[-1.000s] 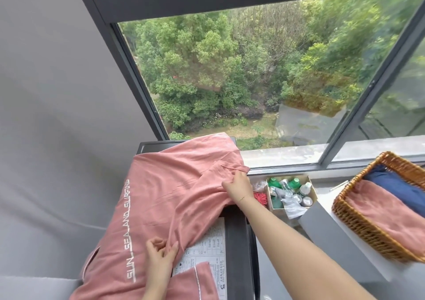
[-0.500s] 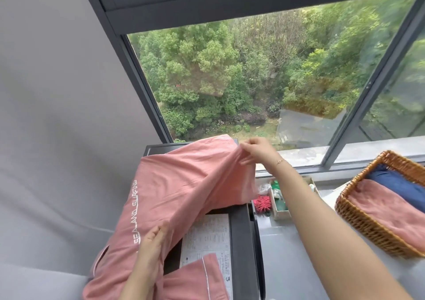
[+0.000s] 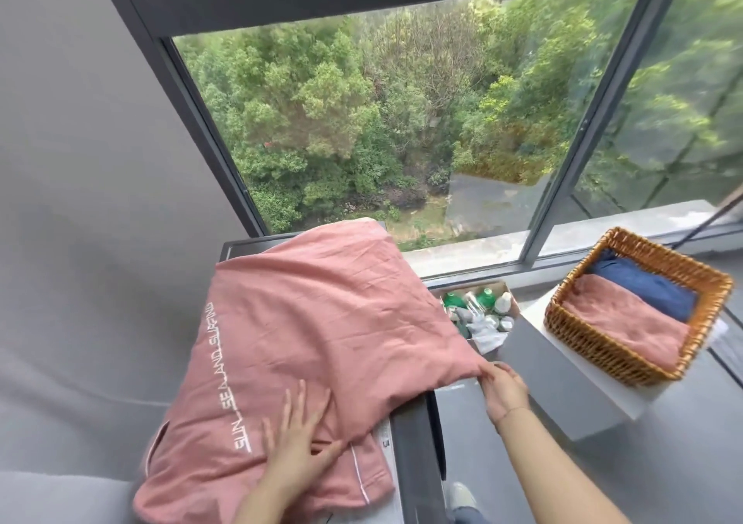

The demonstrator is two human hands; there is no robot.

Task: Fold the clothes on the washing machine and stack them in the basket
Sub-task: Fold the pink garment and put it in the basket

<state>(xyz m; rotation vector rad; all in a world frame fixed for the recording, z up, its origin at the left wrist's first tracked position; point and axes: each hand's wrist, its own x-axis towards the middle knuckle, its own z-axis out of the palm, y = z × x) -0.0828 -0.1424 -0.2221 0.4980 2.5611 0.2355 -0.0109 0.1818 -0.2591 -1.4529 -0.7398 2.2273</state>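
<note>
A pink garment [image 3: 313, 322] with white lettering down its left side is spread over the top of the washing machine [image 3: 414, 443]. My left hand [image 3: 299, 439] lies flat on its near part with the fingers straight. My right hand [image 3: 502, 389] pinches the garment's right corner and holds it out past the machine's right edge. To the right stands a wicker basket [image 3: 595, 346] with a folded pink piece [image 3: 631, 322] and a folded navy piece [image 3: 643, 286] side by side inside.
A small open box of bottles [image 3: 480, 310] sits on the floor by the window, between machine and basket. The basket rests on a grey-white block [image 3: 563, 387]. A grey wall runs along the left. A large window fills the back.
My right hand has drawn the garment's edge from high by the window down and right, spreading the cloth flat. My left hand has let go of the fabric and now lies flat on it.
</note>
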